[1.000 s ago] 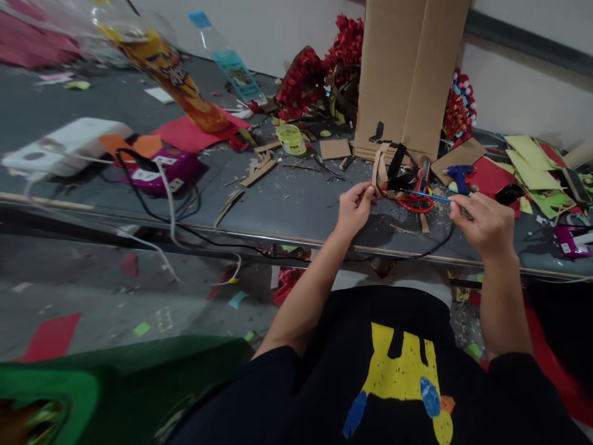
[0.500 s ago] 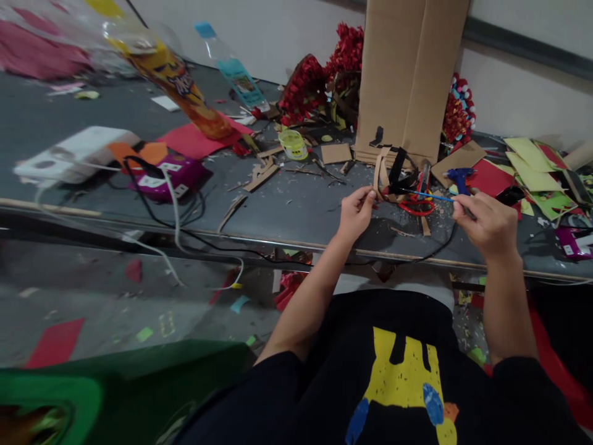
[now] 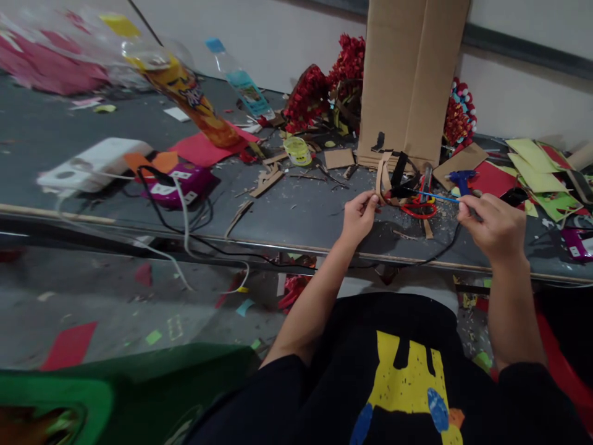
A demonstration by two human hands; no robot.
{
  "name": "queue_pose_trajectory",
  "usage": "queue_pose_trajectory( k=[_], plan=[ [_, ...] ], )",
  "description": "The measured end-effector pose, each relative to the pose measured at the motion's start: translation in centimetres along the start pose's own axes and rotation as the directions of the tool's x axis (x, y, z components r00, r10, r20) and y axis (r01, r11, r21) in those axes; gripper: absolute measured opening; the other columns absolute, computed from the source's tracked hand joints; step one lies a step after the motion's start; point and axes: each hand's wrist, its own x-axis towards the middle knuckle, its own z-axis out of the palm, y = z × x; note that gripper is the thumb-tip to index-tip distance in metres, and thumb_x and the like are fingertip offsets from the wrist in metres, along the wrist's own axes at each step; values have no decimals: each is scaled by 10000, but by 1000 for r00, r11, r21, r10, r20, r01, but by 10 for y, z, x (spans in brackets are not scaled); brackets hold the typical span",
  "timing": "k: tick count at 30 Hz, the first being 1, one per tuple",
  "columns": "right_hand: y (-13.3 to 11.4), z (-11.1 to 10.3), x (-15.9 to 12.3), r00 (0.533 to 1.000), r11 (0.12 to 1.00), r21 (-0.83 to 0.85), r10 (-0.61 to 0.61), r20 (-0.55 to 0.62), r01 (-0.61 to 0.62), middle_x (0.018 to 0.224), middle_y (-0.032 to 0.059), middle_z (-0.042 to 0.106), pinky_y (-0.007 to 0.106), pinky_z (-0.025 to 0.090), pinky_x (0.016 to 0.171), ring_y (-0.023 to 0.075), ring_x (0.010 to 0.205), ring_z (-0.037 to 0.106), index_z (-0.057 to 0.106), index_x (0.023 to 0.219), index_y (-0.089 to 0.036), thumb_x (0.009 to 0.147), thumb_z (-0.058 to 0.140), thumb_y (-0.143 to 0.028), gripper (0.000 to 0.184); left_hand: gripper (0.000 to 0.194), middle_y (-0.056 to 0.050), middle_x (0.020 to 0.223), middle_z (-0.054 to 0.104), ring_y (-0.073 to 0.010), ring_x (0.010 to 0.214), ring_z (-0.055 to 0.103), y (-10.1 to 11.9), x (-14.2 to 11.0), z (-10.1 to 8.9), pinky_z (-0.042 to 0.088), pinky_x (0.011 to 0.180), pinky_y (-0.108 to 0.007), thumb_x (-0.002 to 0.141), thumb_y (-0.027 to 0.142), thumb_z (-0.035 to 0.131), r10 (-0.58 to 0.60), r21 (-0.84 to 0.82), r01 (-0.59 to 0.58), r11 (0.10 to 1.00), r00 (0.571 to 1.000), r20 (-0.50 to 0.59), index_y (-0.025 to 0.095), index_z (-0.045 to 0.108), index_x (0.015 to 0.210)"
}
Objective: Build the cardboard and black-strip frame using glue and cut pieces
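Note:
My left hand [image 3: 360, 216] pinches the near side of a looped cardboard strip [image 3: 382, 176], part brown and part black, above the bench. Between the fingers of my right hand [image 3: 495, 225] is a slim blue paintbrush [image 3: 440, 196], pointing left. Its far end meets the black part of the strips; the bristles are too small to make out. Red-handled scissors [image 3: 419, 213] lie just behind and below the brush. A blue glue gun [image 3: 463, 179] rests beyond my right hand.
Behind the strips stands a tall cardboard panel [image 3: 401, 74]. Leftward are a small yellow tub [image 3: 297, 151], a tilted-looking orange drink bottle [image 3: 194, 102], a blue bottle [image 3: 248, 89] and a white power strip [image 3: 95, 164]. Cables hang over the bench edge. A green bin [image 3: 152, 383] sits below.
The view has shifted slightly, so the bench things appear a little further right and lower. Both hands keep their holds, with hardly any movement relative to the strips.

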Motion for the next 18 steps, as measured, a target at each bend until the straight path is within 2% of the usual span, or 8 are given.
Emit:
queue_pose_trajectory(
  k=[3, 6, 9, 12, 15, 18],
  plan=[
    [-1, -2, -1, 999, 999, 28, -18, -30, 19, 623, -1, 602, 241, 362, 543, 109, 559, 522, 681, 886, -210, 887, 521, -253, 166, 400, -31, 689, 654, -122, 596, 584, 0, 0, 0, 524, 561, -227, 838, 538, 525, 1, -11, -1, 1000, 1000, 1, 165, 659, 783],
    [-5, 0, 0, 999, 997, 63, -37, 5, 37, 632, 0, 609, 234, 366, 547, 109, 578, 537, 678, 889, -215, 892, 513, -252, 170, 415, -31, 680, 652, -120, 585, 581, 0, 0, 0, 525, 556, -228, 836, 551, 519, -6, -1, 6, 1000, 1000, 0, 164, 659, 786],
    [-5, 2, 0, 999, 999, 46, -23, 43, 21, 638, 3, 611, 244, 367, 556, 114, 584, 544, 680, 901, -220, 902, 490, -257, 194, 425, -29, 682, 658, -118, 580, 585, 1, -1, 0, 521, 552, -225, 833, 562, 516, -11, 9, 11, 1000, 1000, -6, 165, 660, 787],
    [-1, 2, -2, 1000, 1000, 22, -3, 19, 3, 638, 2, 616, 247, 369, 547, 114, 563, 542, 681, 900, -220, 895, 503, -263, 184, 429, -32, 684, 666, -123, 586, 596, 1, 0, 0, 519, 550, -229, 832, 562, 517, -10, 5, 10, 1000, 1000, -8, 164, 670, 793],
    [-2, 0, -7, 998, 995, 89, 52, -33, -49, 645, -1, 633, 237, 393, 547, 110, 553, 550, 675, 894, -215, 884, 522, -254, 158, 417, -37, 675, 673, -132, 598, 610, 2, 0, 1, 523, 550, -237, 832, 547, 527, -18, -12, 18, 1000, 1000, -19, 163, 682, 782],
    [-12, 4, -16, 980, 968, 197, 174, -92, -153, 656, 1, 654, 227, 417, 546, 103, 526, 552, 671, 898, -200, 884, 523, -233, 152, 401, -47, 698, 696, -148, 623, 639, 0, -2, 3, 529, 535, -248, 811, 538, 563, -62, -57, 56, 997, 994, -95, 160, 698, 828]
  ],
)
